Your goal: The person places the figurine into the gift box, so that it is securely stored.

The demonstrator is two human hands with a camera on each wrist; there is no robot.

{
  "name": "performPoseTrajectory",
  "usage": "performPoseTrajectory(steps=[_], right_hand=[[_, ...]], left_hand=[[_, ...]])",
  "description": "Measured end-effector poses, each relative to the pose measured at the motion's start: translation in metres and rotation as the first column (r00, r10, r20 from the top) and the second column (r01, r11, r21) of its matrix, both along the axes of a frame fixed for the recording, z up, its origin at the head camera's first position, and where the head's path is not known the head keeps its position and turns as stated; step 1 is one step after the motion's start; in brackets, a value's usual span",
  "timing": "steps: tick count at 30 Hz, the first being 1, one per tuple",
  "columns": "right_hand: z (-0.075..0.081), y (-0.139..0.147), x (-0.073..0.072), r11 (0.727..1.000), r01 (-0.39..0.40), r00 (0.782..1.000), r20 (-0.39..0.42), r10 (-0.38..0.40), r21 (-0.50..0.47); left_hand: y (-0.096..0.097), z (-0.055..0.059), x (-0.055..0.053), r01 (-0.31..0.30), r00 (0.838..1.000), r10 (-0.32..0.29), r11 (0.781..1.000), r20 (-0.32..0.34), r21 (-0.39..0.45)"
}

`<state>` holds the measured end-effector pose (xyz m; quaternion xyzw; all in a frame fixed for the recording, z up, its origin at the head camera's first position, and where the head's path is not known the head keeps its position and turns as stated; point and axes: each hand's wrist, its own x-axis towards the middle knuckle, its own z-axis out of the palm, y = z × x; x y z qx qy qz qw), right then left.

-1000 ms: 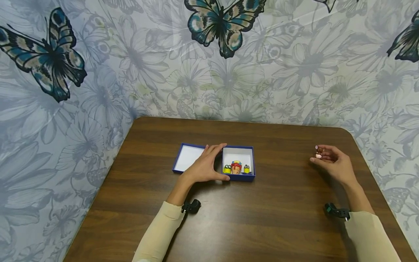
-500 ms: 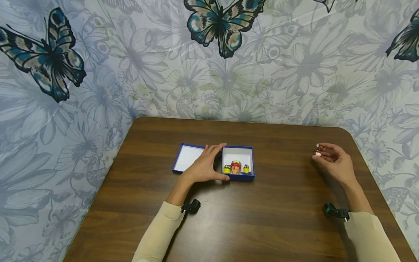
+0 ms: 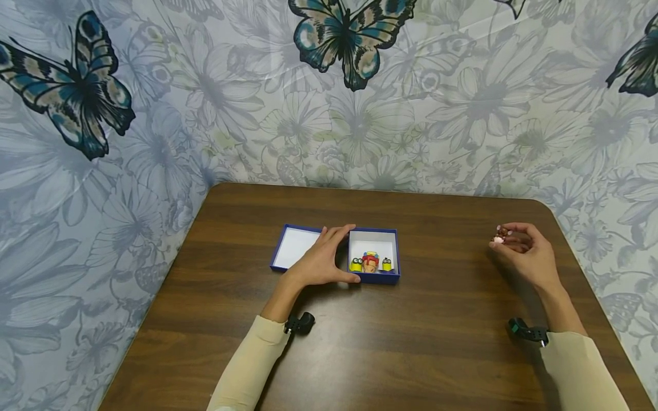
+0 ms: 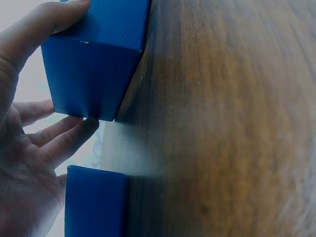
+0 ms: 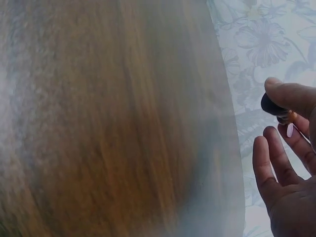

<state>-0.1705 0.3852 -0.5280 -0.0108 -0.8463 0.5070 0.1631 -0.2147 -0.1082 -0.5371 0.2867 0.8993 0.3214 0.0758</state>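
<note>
My left hand spans the left end of an open blue box, thumb on the near wall and fingers at the far wall. Inside the white-lined box stand a red-capped figurine and two yellow minion figurines, one on the left and one on the right. At the table's right, my right hand pinches a small brown and pink figurine between thumb and fingers, raised above the tabletop. In the right wrist view, the figurine shows a dark end under the thumb.
The white-lined blue lid lies beside the box on the left, partly behind my left hand. A brown wooden table carries everything. Its far edge stands against a wall covering with flowers and butterflies.
My right hand has shifted slightly, and the brown figurine has turned a little in its fingers. The left hand and the box stay as they were.
</note>
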Motion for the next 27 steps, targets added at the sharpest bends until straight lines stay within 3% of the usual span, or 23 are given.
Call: performPoseTrajectory(steps=[9,17,27], right_hand=[[0.006,-0.005,-0.001,0.995,0.041,0.998,-0.045,-0.037,0.09],[0.017,-0.016,0.004,0.998,0.014,0.994,-0.113,-0.008,0.054],[0.012,-0.017,-0.002,0.999,-0.005,0.989,-0.15,0.011,0.039]], left_hand=[[0.001,0.003,-0.001,0.0,1.0,0.0,1.0,0.002,0.002],[0.0,0.004,0.0,0.001,1.0,-0.001,1.0,0.003,-0.003],[0.0,0.002,0.0,0.002,1.0,-0.002,1.0,-0.003,-0.005]])
